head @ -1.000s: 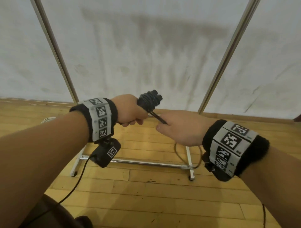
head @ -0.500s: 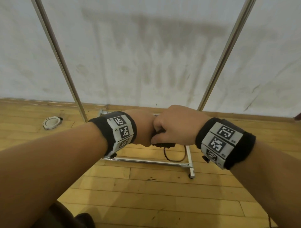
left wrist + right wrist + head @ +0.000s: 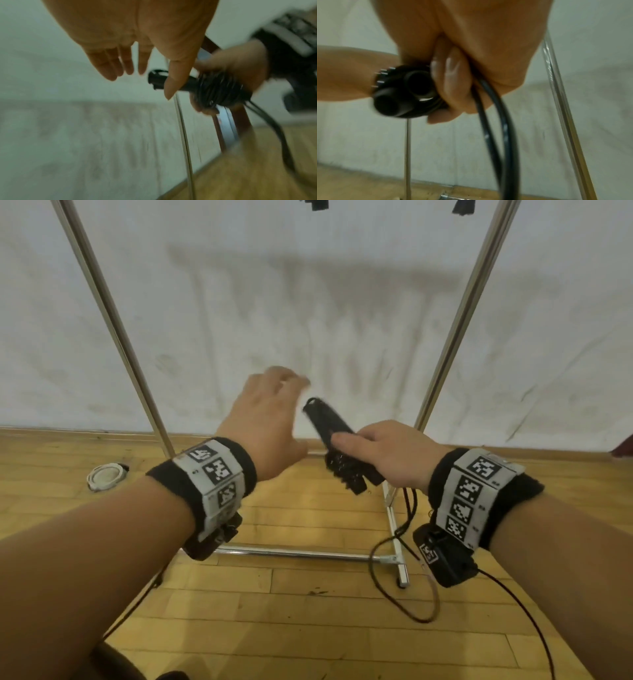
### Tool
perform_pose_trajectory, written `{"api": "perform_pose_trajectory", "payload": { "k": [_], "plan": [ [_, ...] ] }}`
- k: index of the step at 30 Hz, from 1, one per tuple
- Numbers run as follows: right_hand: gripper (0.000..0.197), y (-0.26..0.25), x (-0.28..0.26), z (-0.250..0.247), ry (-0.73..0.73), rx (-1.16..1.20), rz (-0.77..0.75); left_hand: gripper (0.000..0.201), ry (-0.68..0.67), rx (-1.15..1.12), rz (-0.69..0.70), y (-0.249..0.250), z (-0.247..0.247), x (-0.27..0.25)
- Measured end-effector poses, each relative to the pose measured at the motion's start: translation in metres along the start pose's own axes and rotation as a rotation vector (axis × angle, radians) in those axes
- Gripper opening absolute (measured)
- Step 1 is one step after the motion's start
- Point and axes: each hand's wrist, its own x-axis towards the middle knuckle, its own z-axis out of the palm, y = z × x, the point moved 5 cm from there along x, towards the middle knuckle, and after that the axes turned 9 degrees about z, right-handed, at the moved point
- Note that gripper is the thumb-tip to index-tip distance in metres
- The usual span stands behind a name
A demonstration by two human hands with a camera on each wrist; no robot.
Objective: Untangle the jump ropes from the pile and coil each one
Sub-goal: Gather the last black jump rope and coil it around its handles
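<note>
Gripping the jump rope (image 3: 337,446), right hand (image 3: 394,455); left hand (image 3: 265,419) (fingers spread) beside it.

White stained wall (image 3: 308,302), wooden plank floor (image 3: 308,628), metal rack frame (image 3: 294,554).

Jump rope (image 3: 337,446): black handles, black cord.
Wristbands (image 3: 214,474): black fabric, white panels printed with black square-code markers.
Floor (image 3: 308,628): honey-yellow wood planks.
Wall (image 3: 308,302): off-white, grey smudges.
Rack frame (image 3: 113,320): silver metal.
Floor disc (image 3: 106,475): white.
</note>
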Motion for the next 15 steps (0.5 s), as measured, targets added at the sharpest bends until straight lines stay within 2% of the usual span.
{"api": "perform_pose_trajectory", "payload": {
  "k": [1,2,3,5,6,8,9,11,15],
  "plan": [
    [0.072,0.006,0.002,-0.006,0.065,0.103,0.062,0.090,-0.006,-0.220,-0.138,-0.013,0.002,-0.003],
    [0.074,0.010,0.003,-0.011,0.123,0.202,0.111,0.102,-0.089,-0.450,-0.252,-0.018,0.009,-0.007],
    [0.074,0.012,0.004,-0.013,0.168,0.273,0.140,0.107,-0.205,-0.651,-0.308,-0.015,0.020,-0.012],
    [0.074,0.008,0.005,-0.012,0.209,0.277,0.127,0.101,-0.385,-0.903,-0.297,0.003,0.041,-0.020],
    [0.073,0.003,0.005,-0.010,0.214,0.227,0.097,0.091,-0.397,-0.995,-0.285,0.012,0.049,-0.020],
    [0.071,-0.007,0.005,-0.003,0.214,0.156,0.054,0.075,-0.325,-1.159,-0.316,0.024,0.056,-0.016],
    [0.071,-0.011,0.004,0.000,0.201,0.153,0.052,0.073,-0.299,-1.217,-0.350,0.027,0.057,-0.015],
    [0.072,-0.014,0.003,0.003,0.161,0.146,0.060,0.074,-0.305,-1.257,-0.349,0.027,0.056,-0.015],
    [0.074,-0.015,-0.006,0.006,0.146,0.112,0.037,0.056,-0.330,-1.292,-0.310,0.024,0.050,-0.021]
  ]
}}
